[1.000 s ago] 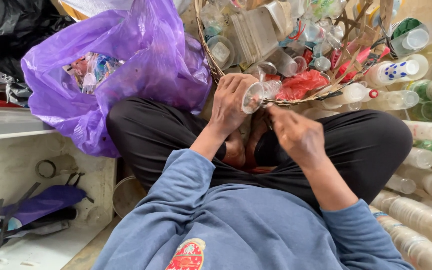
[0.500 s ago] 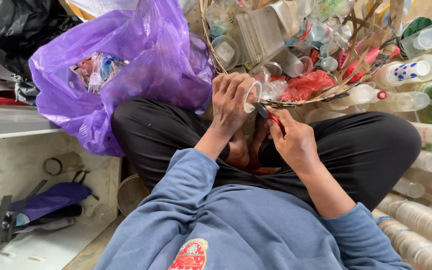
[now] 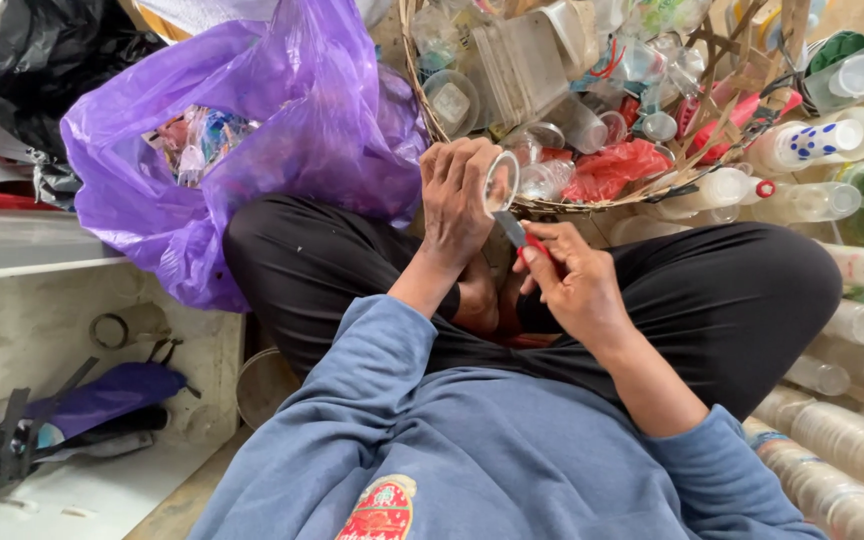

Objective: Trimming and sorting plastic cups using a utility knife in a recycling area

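Head view, contents by size.

Purple plastic bag [image 3: 282,130]: large, crumpled, mouth open toward the camera, coloured scraps inside; rests against the person's left knee.

Woven basket [image 3: 592,205]: round cane rim just beyond the hands, heaped with clear plastic containers, lids and a red plastic bag [image 3: 612,165].

Stacked cups [image 3: 852,450]: long pale rows lying on their sides along the right edge, with bottles [image 3: 802,140] above them.

Folded umbrella [image 3: 102,395]: purple, lying on the white ledge at lower left.

Left hand [image 3: 460,195]: raised over the lap, fingers curled closed round a clear plastic cup [image 3: 500,183]. Cup small, transparent, round, its circular mouth facing right toward the other hand; its long axis runs roughly level, left to right. It sits just in front of the basket rim, above the crossed legs in black trousers.

Right hand [image 3: 572,285]: fingers closed on a red-handled blade [image 3: 514,232]. Tool short and slim, grey metal tip, red grip mostly hidden in the fist; long axis slants up and left, tip pointing at the cup's lower rim. Whether tip and cup touch cannot be told.
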